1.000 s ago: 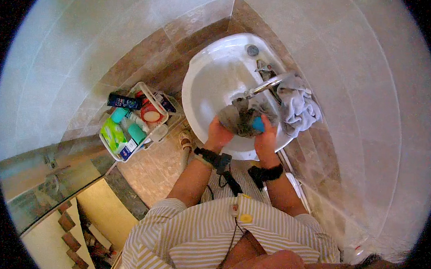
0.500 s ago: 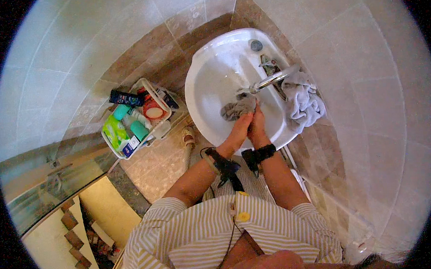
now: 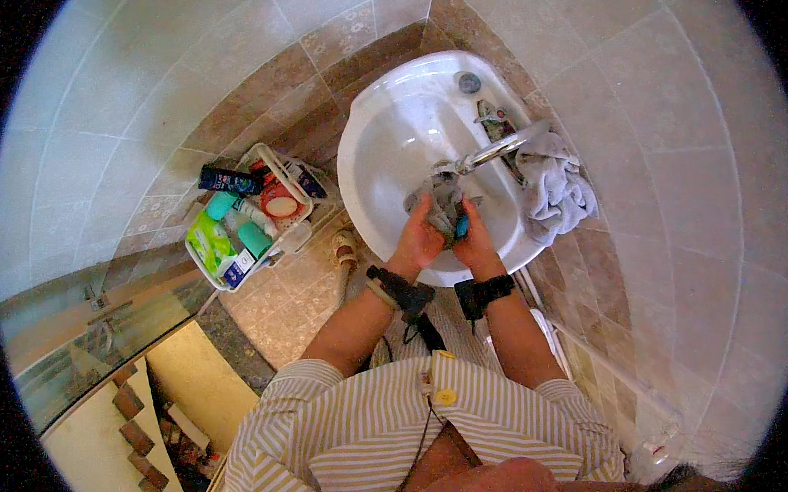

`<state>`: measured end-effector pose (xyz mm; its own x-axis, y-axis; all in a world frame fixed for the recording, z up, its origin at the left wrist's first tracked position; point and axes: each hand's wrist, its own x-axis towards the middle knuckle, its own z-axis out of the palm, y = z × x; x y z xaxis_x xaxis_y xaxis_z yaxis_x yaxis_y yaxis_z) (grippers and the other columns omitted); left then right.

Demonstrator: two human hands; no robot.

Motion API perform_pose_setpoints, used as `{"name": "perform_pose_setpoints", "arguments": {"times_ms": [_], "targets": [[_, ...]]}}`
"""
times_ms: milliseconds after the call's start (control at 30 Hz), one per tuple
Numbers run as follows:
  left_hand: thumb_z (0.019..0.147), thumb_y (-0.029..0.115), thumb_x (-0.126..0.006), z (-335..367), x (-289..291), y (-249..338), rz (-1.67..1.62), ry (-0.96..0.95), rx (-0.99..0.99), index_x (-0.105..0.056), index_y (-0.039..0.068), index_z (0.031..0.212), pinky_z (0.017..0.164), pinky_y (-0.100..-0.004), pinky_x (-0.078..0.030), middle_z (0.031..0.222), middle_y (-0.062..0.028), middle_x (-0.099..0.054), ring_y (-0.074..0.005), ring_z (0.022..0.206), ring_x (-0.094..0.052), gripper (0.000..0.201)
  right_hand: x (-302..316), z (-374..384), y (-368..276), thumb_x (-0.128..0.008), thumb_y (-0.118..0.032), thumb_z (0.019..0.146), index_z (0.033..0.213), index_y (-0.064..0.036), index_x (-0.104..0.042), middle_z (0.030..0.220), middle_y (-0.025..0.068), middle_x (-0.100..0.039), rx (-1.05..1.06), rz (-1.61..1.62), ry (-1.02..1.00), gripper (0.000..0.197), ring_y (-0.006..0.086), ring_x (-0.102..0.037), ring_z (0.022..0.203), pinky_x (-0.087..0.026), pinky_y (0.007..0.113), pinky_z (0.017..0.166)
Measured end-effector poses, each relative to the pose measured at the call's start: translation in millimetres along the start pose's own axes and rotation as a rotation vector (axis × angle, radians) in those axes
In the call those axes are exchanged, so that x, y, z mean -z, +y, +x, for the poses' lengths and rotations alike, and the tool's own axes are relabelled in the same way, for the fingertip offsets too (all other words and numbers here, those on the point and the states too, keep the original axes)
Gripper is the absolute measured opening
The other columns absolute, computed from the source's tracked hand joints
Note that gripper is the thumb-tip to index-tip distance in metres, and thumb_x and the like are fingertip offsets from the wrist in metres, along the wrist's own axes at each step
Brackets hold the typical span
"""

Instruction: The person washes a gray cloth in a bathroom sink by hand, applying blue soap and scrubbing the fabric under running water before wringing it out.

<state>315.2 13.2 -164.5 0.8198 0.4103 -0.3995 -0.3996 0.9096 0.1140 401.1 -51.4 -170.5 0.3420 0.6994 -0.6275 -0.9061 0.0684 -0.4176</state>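
Observation:
In the white washbasin (image 3: 376,137) a wet grey cloth (image 3: 444,205) hangs between my two hands, under the end of the chrome tap (image 3: 506,148). Water seems to run from the spout onto it. My left hand (image 3: 421,239) grips the cloth's left side, with the thumb along it. On the other side my right hand (image 3: 478,242) has its fingers closed on the cloth. A small blue patch (image 3: 462,226) shows beside the right fingers; whether it belongs to the cloth I cannot tell.
A crumpled grey towel (image 3: 555,193) lies over the basin's right edge. A round grey object (image 3: 469,83) sits on the far rim. On the left stands a white basket (image 3: 278,160) of bottles and packets. Tiled walls (image 3: 662,146) rise at the right and behind.
My hands, pressed together before, have moved apart. The cloth, bunched beyond them earlier, is now spread between them, and the blue patch has come into view.

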Motion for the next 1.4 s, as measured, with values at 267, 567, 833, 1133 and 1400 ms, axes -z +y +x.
{"name": "perform_pose_setpoints", "arguments": {"times_ms": [267,567,833,1133,1400], "targets": [[0.074,0.010,-0.065,11.2,-2.5,12.7,0.912,0.194,-0.205,-0.061,0.007,0.098,0.073,-0.0330,-0.050,0.091,-0.0081,-0.064,-0.0233,0.081,-0.062,0.024,8.3,-7.3,-4.6,-0.058,-0.005,0.074,0.109,0.0006,-0.051,0.101,0.0101,-0.057,-0.021,-0.465,0.004,0.037,0.0208,-0.057,0.090,-0.047,0.033,0.078],[0.066,0.028,-0.068,13.5,69.4,59.1,2.072,0.241,-0.317,-0.063,0.003,0.093,0.069,-0.0336,-0.050,0.078,-0.0128,-0.065,-0.0234,0.071,-0.063,0.037,20.2,-31.2,-43.1,-0.059,-0.007,0.077,0.107,0.0001,-0.055,0.098,0.0065,-0.059,-0.014,-0.496,-0.067,0.030,0.0184,-0.056,0.092,-0.046,0.030,0.081],[0.068,0.032,-0.066,20.2,48.2,60.0,1.943,0.684,-0.379,-0.063,0.003,0.090,0.072,-0.0372,-0.050,0.081,-0.0186,-0.064,-0.0275,0.075,-0.063,0.036,59.7,-28.7,-51.6,-0.057,-0.013,0.079,0.098,-0.0021,-0.056,0.097,0.0096,-0.060,-0.009,0.155,0.116,0.022,0.0259,-0.057,0.090,-0.043,0.041,0.086],[0.076,0.007,-0.050,21.6,41.8,73.8,0.078,0.204,-0.112,-0.053,0.001,0.098,0.079,-0.0499,-0.044,0.102,-0.0138,-0.058,-0.0285,0.094,-0.056,0.023,78.7,-25.5,-52.1,-0.056,-0.006,0.072,0.089,-0.0031,-0.055,0.083,0.0090,-0.058,0.132,0.108,0.201,0.017,0.0253,-0.055,0.079,-0.046,0.039,0.075],[0.082,0.002,-0.049,-8.5,12.7,1.3,1.051,0.200,-0.591,-0.048,0.003,0.113,0.091,-0.0365,-0.039,0.113,-0.0089,-0.053,-0.0184,0.104,-0.049,0.031,73.5,-35.4,-46.8,-0.056,-0.006,0.071,0.086,-0.0018,-0.056,0.090,0.0087,-0.059,0.063,0.034,0.199,0.015,0.0252,-0.055,0.085,-0.043,0.037,0.085]]}}
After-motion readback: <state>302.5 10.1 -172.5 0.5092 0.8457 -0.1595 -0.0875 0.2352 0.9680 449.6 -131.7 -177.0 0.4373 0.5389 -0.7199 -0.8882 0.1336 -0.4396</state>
